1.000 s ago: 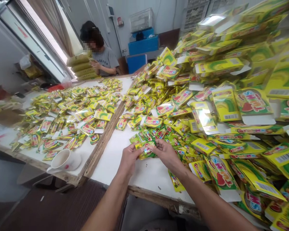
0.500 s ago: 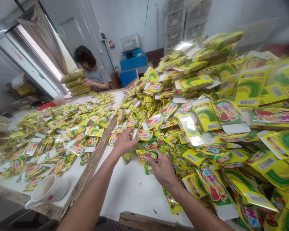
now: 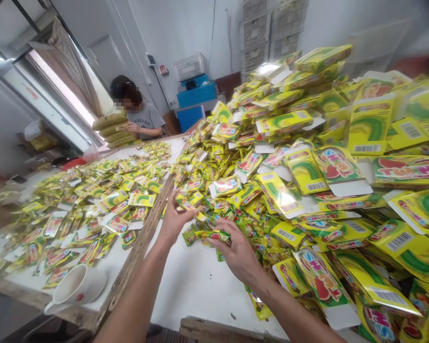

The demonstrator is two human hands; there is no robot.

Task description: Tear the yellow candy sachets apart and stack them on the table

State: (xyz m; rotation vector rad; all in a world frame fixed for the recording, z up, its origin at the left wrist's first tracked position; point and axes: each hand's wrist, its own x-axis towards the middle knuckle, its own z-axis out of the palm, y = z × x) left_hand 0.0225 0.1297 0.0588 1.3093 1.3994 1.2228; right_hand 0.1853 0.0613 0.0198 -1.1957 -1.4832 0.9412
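Observation:
My left hand (image 3: 174, 220) grips a small yellow candy box (image 3: 190, 207) between thumb and fingers, its narrow side turned up. Just to the right, my right hand (image 3: 238, 248) pinches a green and yellow candy packet (image 3: 211, 235) with a red watermelon picture. The box and the packet are apart, with a small gap between them. Under and beyond both hands lies a heap of loose shiny packets (image 3: 232, 208). Printed flat boxes (image 3: 321, 283), some with white end flaps open, are piled right of my right forearm.
A wooden strip (image 3: 139, 243) divides the white table (image 3: 189, 286). Many small boxes (image 3: 114, 195) cover the left side, with a white mug (image 3: 76, 286) at the near edge. Across the table sits a person (image 3: 146, 116) beside stacked sacks (image 3: 110, 126). The box pile rises high on the right.
My left hand has drawn slightly left and turned the box from its printed face to its narrow side. My right hand has tilted the packet flatter. The view has shifted a little.

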